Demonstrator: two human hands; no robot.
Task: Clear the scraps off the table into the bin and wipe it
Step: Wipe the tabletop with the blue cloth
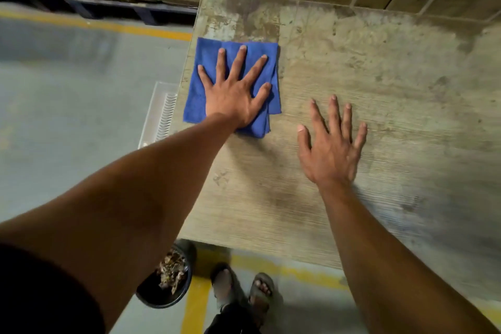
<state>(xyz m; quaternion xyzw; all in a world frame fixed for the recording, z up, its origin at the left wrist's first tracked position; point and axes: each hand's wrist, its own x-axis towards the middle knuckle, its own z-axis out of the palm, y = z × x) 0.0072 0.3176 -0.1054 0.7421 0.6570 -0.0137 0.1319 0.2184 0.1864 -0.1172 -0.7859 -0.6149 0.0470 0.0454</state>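
— Hands: two, both flat. Left hand [235, 95] spread, pressing one folded blue cloth [207, 62] by the table [379, 68] top's left edge.

— Right hand [329, 149] splayed on bare wood, gripping nothing. One black bin [179, 298] on the floor, dry leafy scraps [172, 270] inside.

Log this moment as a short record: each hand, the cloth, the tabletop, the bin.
left hand: flat, fingers spread, pressing on the blue cloth
right hand: flat on bare tabletop, fingers spread, holding nothing
blue cloth: folded, lying at the table's left edge
table: worn, stained wood-grain top; no scraps visible on it
bin: dark, on the floor by the table's near corner, dry brown scraps inside
stage: wiping
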